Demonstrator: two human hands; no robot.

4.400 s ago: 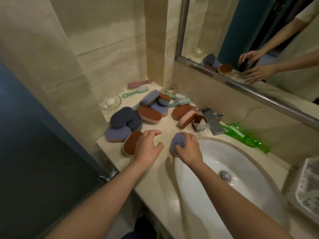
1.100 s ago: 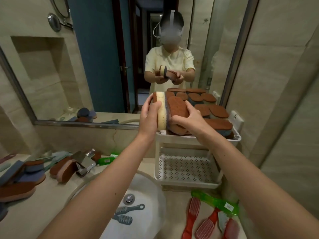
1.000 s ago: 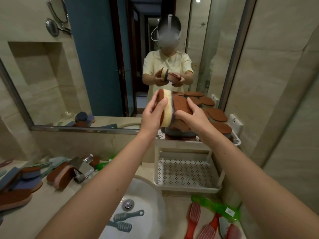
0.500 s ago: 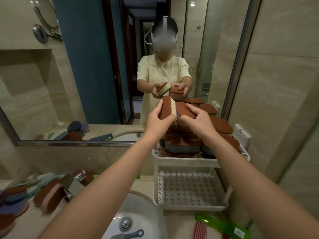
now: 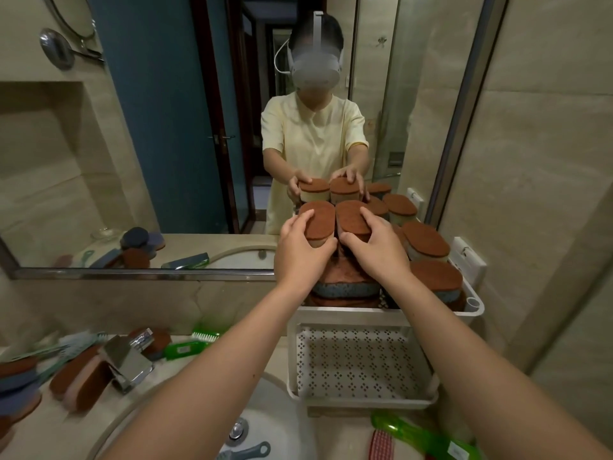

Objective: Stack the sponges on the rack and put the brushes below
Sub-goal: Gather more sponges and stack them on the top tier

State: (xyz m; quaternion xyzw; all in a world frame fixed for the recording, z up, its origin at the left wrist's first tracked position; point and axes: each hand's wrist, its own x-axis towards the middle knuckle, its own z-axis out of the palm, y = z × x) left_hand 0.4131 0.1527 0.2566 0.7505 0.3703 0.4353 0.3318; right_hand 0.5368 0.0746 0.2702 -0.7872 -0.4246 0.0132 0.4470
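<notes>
A white two-tier rack (image 5: 348, 317) stands on the counter at the right, against the mirror. Its top tier holds several brown-topped sponges (image 5: 426, 242) in stacks. My left hand (image 5: 300, 250) grips a brown-topped sponge (image 5: 318, 220) lying flat on top of the left stack. Beside it, my right hand (image 5: 378, 247) holds a second brown-topped sponge (image 5: 351, 219), also flat. The perforated lower tier (image 5: 358, 363) holds nothing. More sponges (image 5: 79, 373) and brushes (image 5: 185, 346) lie on the counter at the left. A green brush (image 5: 421, 436) and a red brush (image 5: 381, 446) lie in front of the rack.
A chrome tap (image 5: 126, 360) stands at the left of the white sink (image 5: 282, 426). A grey brush (image 5: 248, 451) lies in the basin by the drain (image 5: 237, 429). The mirror (image 5: 166, 127) runs along the back wall. A tiled wall (image 5: 547, 194) closes the right side.
Both hands have turned their sponges from tilted to flat and lowered them onto the top of the stack. The view has moved closer to the rack.
</notes>
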